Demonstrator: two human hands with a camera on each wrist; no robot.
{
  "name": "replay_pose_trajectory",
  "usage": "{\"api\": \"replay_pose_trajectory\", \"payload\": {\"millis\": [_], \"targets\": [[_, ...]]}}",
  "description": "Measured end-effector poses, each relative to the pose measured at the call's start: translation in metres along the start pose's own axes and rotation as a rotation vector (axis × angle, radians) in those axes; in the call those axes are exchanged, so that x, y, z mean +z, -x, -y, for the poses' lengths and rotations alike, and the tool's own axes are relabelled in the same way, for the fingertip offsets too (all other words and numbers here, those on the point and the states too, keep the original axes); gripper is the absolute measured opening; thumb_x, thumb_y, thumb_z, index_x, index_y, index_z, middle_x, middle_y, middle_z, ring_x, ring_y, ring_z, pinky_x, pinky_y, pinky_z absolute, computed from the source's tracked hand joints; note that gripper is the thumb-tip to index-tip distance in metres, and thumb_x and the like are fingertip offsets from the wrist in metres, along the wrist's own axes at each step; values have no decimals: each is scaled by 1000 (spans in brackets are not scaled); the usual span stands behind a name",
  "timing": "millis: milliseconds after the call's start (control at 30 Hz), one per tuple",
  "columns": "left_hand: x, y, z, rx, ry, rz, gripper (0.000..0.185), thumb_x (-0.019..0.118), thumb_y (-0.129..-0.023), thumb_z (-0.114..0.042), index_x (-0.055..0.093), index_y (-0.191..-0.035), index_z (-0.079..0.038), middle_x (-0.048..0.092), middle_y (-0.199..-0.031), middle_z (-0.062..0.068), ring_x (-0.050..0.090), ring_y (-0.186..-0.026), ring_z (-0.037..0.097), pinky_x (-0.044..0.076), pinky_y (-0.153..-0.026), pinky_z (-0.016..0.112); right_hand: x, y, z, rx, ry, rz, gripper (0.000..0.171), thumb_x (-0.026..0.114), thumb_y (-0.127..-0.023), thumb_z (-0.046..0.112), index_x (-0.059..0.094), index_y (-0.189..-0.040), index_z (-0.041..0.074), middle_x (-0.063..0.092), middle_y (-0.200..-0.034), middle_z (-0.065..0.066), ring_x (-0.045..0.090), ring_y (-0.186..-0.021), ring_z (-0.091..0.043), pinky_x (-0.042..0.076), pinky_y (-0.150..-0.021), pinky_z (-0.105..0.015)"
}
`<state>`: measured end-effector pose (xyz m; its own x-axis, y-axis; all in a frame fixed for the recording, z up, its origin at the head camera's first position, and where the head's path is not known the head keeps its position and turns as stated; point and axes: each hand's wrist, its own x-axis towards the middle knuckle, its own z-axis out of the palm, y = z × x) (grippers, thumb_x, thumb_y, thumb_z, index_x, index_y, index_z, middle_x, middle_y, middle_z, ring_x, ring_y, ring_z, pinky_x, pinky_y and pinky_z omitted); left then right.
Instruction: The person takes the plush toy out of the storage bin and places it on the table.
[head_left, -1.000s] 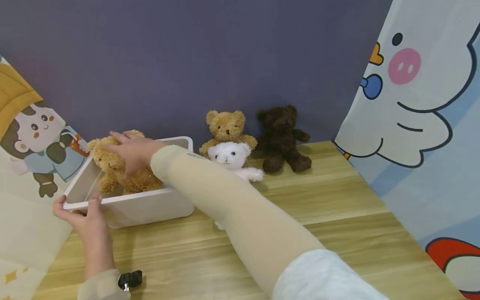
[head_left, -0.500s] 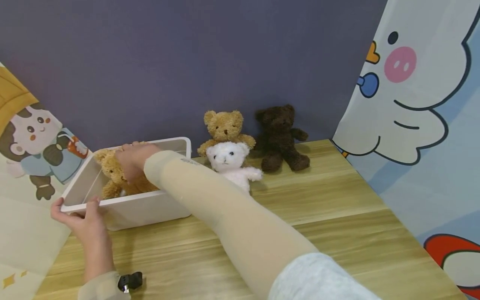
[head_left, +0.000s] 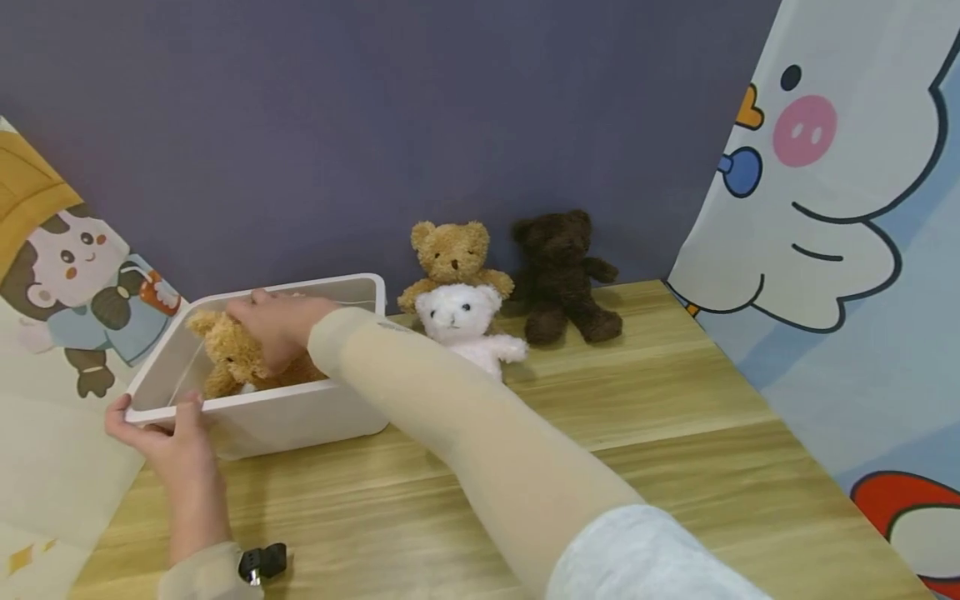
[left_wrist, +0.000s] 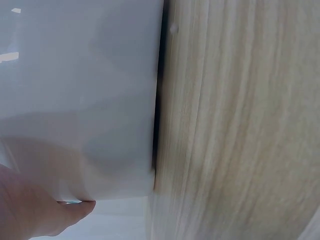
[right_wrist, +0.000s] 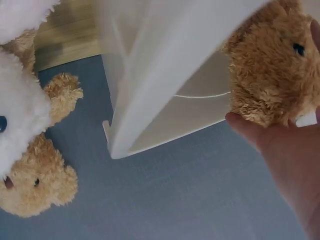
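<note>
- A fluffy tan plush teddy bear (head_left: 228,357) lay inside the white rectangular plastic bin (head_left: 300,412), which sat at the back left corner of the light wooden table (head_left: 637,433).
- The right hand (head_left: 279,327) reached into the bin, fingers curled over the bear and gripping it.
- The left hand (head_left: 168,433) pinched the bin's near left rim, thumb on top.
- Just right of the bin, a small white plush bear (head_left: 461,321) sat in front of a second tan plush bear (head_left: 452,254).
- A dark brown plush bear (head_left: 562,271) leaned against the grey-purple wall (head_left: 375,125) along the back edge.
</note>
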<state>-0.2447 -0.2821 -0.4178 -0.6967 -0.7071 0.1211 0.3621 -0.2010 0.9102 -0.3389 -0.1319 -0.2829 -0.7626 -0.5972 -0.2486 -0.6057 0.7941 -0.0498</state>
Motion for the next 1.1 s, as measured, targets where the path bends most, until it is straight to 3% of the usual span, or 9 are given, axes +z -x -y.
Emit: {"api": "replay_pose_trajectory", "payload": {"millis": [100, 233, 300, 400, 500, 600, 767, 1100], "targets": [[0, -1, -1, 12, 22, -12, 67, 60, -94, 4, 32, -146, -26, 42, -152, 2, 45, -141, 19, 43, -105, 18, 4, 2, 0, -42, 65, -50, 102, 82, -92, 39, 11, -164, 55, 20, -174, 4, 43, -149, -14, 48, -111, -26], [-2, -1, -3, 21, 31, -19, 67, 60, -94, 4, 32, -147, -25, 42, -153, 2, 44, -142, 19, 43, -105, 18, 9, 5, 4, -77, 212, -97, 104, 76, -96, 42, -1, -163, 62, 0, -181, -1, 28, -162, -26, 54, -105, -29], [-3, -2, -3, 18, 22, -11, 67, 60, -94, 4, 32, -147, -26, 41, -153, 2, 44, -143, 18, 43, -105, 18, 12, 4, 5, -105, 251, -129, 99, 73, -99, 38, 1, -164, 61, 0, -181, -1, 25, -164, -30, 57, -99, -28], [-3, -2, -2, 15, 15, -4, 67, 60, -94, 3, 32, -148, -26, 42, -153, 2, 44, -142, 18, 43, -105, 18, 17, 3, 7, -147, 286, -166, 96, 72, -101, 35, 4, -165, 58, 3, -180, 0, 27, -162, -30, 58, -91, -23], [-3, -2, -2, 13, 21, -6, 67, 60, -94, 3, 32, -147, -26, 42, -152, 2, 44, -141, 18, 43, -104, 18, 20, 3, 8, -171, 334, -184, 99, 72, -99, 44, -1, -165, 59, -4, -181, -2, 25, -163, -27, 58, -86, -20], [-2, -2, -2, 9, 27, -9, 67, 60, -93, 3, 33, -146, -27, 41, -152, 1, 44, -141, 18, 43, -104, 19, 23, 4, 10, -188, 396, -197, 100, 70, -100, 49, -6, -163, 61, 12, -180, -3, 30, -159, -22, 57, -87, -21], [-2, -2, 0, -4, 25, -3, 66, 59, -94, 3, 33, -145, -29, 40, -153, 1, 43, -142, 19, 43, -105, 20, 29, 3, 11, -196, 490, -226, 100, 68, -98, 56, -8, -162, 62, 34, -170, 1, 38, -149, -15, 53, -103, -26], [0, 1, 1, -8, 7, 22, 67, 59, -95, 2, 30, -148, -28, 39, -154, 1, 42, -143, 18, 42, -106, 19, 44, -5, 12, -136, 486, -240, 94, 63, -103, 54, -7, -165, 57, 0, -180, -3, 47, -143, -20, 57, -85, -21]]}}
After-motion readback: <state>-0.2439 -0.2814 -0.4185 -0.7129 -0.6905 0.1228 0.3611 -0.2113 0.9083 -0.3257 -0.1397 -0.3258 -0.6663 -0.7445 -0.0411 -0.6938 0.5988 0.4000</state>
